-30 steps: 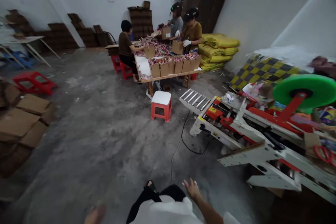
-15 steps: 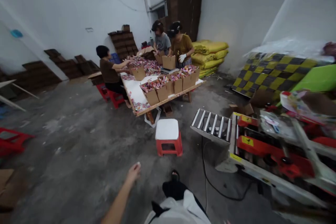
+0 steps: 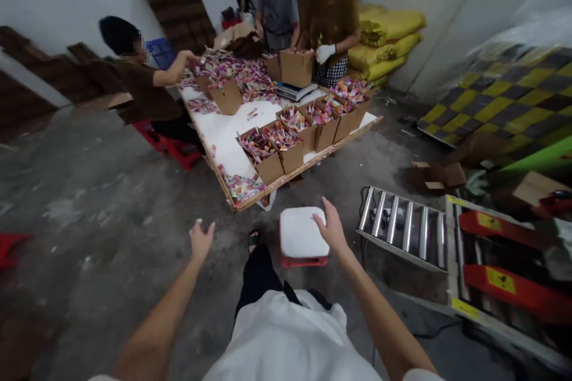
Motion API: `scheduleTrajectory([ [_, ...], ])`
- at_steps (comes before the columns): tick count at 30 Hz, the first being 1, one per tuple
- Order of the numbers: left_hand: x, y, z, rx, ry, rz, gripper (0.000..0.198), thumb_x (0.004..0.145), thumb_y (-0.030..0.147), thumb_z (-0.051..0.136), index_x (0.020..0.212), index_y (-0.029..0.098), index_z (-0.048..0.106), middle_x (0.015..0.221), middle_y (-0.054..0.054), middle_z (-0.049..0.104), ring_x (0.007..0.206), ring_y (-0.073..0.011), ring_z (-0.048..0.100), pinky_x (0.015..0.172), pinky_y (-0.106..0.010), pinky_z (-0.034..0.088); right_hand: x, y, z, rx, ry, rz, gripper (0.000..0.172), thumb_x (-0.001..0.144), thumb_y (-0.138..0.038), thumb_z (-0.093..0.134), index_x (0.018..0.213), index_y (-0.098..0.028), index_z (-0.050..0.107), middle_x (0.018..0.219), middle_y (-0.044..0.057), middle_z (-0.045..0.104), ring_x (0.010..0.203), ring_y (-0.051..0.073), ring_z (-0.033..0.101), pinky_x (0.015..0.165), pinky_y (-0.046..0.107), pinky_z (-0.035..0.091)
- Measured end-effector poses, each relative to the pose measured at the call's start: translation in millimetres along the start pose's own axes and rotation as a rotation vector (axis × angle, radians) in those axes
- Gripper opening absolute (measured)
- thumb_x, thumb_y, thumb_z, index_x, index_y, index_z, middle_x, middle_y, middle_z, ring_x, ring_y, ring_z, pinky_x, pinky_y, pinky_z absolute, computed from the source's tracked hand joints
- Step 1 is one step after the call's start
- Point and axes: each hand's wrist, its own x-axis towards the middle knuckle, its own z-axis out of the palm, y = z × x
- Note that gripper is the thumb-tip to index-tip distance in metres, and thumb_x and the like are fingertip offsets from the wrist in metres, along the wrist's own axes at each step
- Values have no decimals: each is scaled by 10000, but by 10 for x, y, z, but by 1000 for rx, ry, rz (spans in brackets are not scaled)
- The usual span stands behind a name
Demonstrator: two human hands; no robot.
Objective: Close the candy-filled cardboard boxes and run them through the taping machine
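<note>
My left hand [image 3: 202,240] is held out over the concrete floor, fingers apart and holding nothing. On the other side, my right hand [image 3: 331,227] reaches forward, also open, with its fingers overlapping the view of a red stool with a white top [image 3: 300,235]. Whether it touches the stool I cannot tell. Ahead stands a white-topped table [image 3: 232,131] with a wooden edge. Along its near side is a row of open cardboard boxes [image 3: 271,166] filled with small colourful packets. A heap of the same packets [image 3: 250,74] covers the table's far part.
Right of me is a roller conveyor [image 3: 404,226] joined to a red-topped machine [image 3: 504,262]. One person [image 3: 147,83] sits at the table's left; two others stand behind it, one with a white glove [image 3: 325,53]. Yellow sacks [image 3: 388,36] are stacked behind. A cable crosses the floor.
I have moved closer to the table and stool, which appear larger. My right hand has come into view, reaching forward. A further person now shows at the back.
</note>
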Motion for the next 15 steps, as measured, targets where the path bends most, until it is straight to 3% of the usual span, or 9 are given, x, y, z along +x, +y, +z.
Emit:
scheduleTrajectory([
  [3,1400,395,17,73,-44,295,915,807,431,743,1486,-14,320,1413,-273,435,1319,-342,461,1166,-432,375,235,-328,718,17,6,39,673,994,-470,511,1564,-140,372,1541,202,455,1450,301,417,1212,511,364],
  [6,2713,940,101,132,-134,696,1011,705,573,804,1414,2,364,1355,-271,448,1311,-409,440,1147,-536,388,533,-671,1388,38,41,167,701,966,-462,574,1568,-166,369,1474,205,493,1393,319,467,1177,550,402],
  [8,3429,1346,214,156,-209,907,1012,672,655,797,1369,41,396,1317,-256,474,1309,-445,437,1130,-592,389,825,-899,1729,53,80,231,740,939,-476,621,1568,-178,372,1433,202,502,1359,326,489,1163,558,418],
  [11,4134,1934,463,184,-360,1153,1002,647,679,810,1339,73,412,1271,-238,509,1236,-428,504,1094,-589,422,1347,-1175,2073,73,136,283,839,901,-534,668,1583,-164,348,1427,204,479,1364,332,476,1171,538,416],
  [13,4344,2262,639,202,-501,1285,990,627,671,829,1321,89,430,1215,-209,548,1141,-386,561,1051,-561,460,1667,-1292,2218,79,162,310,909,883,-578,681,1598,-149,317,1442,208,456,1387,334,456,1189,521,401],
  [15,4398,2513,776,218,-658,1409,946,626,643,840,1307,111,456,1189,-185,583,1098,-357,584,1022,-530,481,1911,-1364,2319,76,172,337,971,867,-612,691,1614,-143,284,1448,208,441,1402,332,446,1203,506,390],
])
